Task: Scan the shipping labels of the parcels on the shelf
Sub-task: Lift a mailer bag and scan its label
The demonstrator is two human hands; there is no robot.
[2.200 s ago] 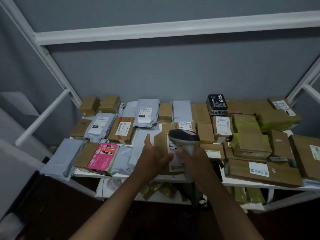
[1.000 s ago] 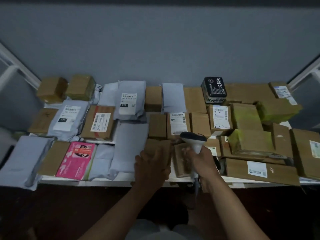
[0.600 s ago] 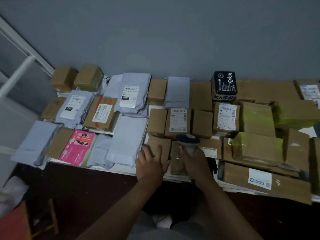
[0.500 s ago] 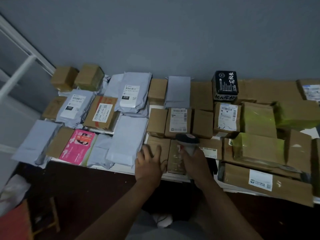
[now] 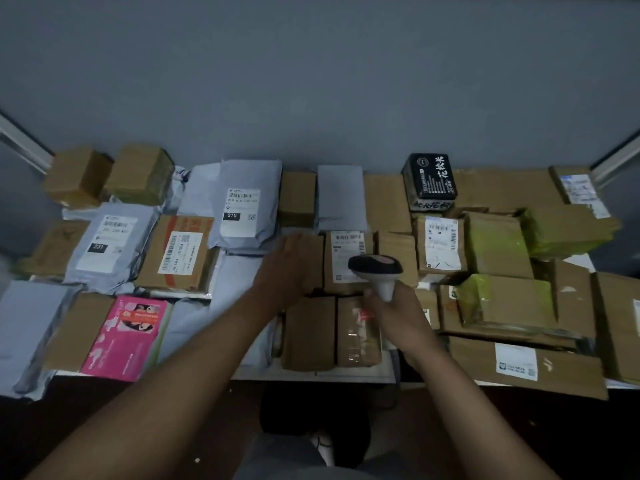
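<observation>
Shelf crowded edge to edge: brown cartons, grey mailers, pink box front left, black packet at rear. Left hand, fingers spread, lies flat on plain carton. Right hand grips scanner just beside it, over labelled parcel.
</observation>
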